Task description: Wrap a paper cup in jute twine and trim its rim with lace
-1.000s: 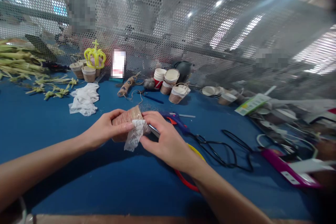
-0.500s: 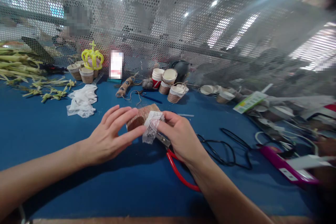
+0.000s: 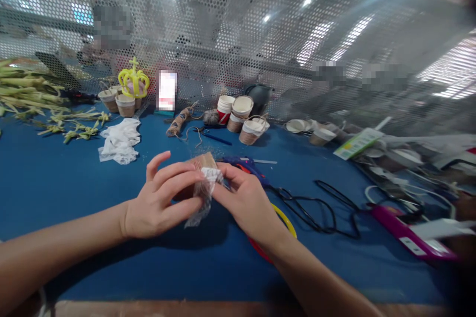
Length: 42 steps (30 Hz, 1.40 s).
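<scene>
That twine-wrapped piece (image 3: 206, 160), up between the hands over the blue table (image 3: 148, 272), looks light and fairly stiff, best taken by its ribbed side, while the limp lace (image 3: 200, 211), pinched by both left hand (image 3: 150, 208) and right hand (image 3: 249, 200), could easily slip or crease.

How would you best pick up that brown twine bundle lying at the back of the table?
I'd grip the brown twine bundle around its middle, from above, fingers across its narrow width: it lies flat and is longer than it is wide. Coming from its left side looks easier, since the loose strand and grey ball are to its right.
</scene>
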{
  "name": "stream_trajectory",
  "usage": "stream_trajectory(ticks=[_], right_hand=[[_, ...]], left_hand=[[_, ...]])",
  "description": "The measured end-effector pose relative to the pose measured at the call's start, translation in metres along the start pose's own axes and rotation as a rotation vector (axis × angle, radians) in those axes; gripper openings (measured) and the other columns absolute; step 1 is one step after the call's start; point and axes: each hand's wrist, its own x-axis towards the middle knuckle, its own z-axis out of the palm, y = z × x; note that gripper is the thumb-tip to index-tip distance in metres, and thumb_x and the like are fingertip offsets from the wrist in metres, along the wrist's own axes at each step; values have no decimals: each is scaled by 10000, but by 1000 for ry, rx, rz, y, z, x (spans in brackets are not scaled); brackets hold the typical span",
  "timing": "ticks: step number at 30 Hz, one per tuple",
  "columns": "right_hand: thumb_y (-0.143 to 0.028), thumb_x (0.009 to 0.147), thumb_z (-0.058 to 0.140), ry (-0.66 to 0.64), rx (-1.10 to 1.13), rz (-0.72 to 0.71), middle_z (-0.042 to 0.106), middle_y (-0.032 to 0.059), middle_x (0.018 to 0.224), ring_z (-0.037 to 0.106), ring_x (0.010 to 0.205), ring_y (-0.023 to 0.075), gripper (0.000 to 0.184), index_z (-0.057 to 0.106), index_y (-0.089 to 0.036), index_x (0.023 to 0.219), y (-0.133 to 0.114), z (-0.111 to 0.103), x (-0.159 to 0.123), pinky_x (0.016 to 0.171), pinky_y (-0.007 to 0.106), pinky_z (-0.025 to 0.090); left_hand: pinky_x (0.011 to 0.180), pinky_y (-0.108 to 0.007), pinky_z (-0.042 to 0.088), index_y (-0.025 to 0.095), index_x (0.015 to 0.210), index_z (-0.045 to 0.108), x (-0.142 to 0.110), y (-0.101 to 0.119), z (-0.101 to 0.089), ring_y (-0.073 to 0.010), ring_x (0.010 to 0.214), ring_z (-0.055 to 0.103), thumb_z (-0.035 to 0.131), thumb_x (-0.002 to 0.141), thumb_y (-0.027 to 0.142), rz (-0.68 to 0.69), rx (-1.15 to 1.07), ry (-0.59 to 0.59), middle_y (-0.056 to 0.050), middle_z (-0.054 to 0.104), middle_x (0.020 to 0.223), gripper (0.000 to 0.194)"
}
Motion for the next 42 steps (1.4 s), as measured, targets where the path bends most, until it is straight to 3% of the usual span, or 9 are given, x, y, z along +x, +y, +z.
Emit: stream_trajectory(ticks=[3,5,10,12,17,36,42], right_hand=[[-193,722,568,4,-120,-93,593,64,907,563,826,176,39,559,-172,691,2,0,-1,780,320,440],[-156,713,576,-3,-176,-134,579,67,919,560,864,179,45,557,-178,679,4,0,-1,786,318,438],[-137,723,594,-63,-248,-214,574,68,927,542,963,194,76,559,-192,684,8,0,-1,816,331,438],[-148,733,596,-90,-257,-219,573,69,922,542,972,195,74,552,-193,693,7,1,-2,835,341,436],[-158,740,601,-141,-271,-240,582,66,927,546,974,192,119,515,-195,665,5,1,-4,870,364,430],[-137,718,617,-233,-259,-330,596,50,883,542,934,178,215,434,-209,629,2,1,-4,813,324,457],[-146,734,600,-258,-261,-331,581,54,888,532,935,171,235,404,-209,620,2,2,-7,803,320,456]], left_hand=[[912,-417,367,227,840,616,5,1,-7,-202,945,544,570,725,49,-74,-165,-31,-61,633,955,217],[812,-363,431,209,835,610,10,2,-12,-193,871,556,561,740,63,-193,-358,-40,-67,624,882,181],[686,-278,467,190,773,596,20,-1,-20,-160,743,573,586,773,173,-714,-756,64,-40,603,754,20],[620,-244,465,187,733,595,22,-4,-20,-137,669,571,633,745,236,-926,-832,114,-20,615,718,63],[518,-174,438,176,689,604,23,-11,-16,-80,548,539,731,634,291,-1221,-1035,192,28,628,632,179],[583,-190,430,141,663,605,16,-16,-5,-73,571,529,750,585,220,-1413,-1180,183,32,616,629,183],[553,-180,412,135,669,606,14,-17,-4,-61,539,514,744,602,220,-1429,-1195,112,37,610,606,175]])
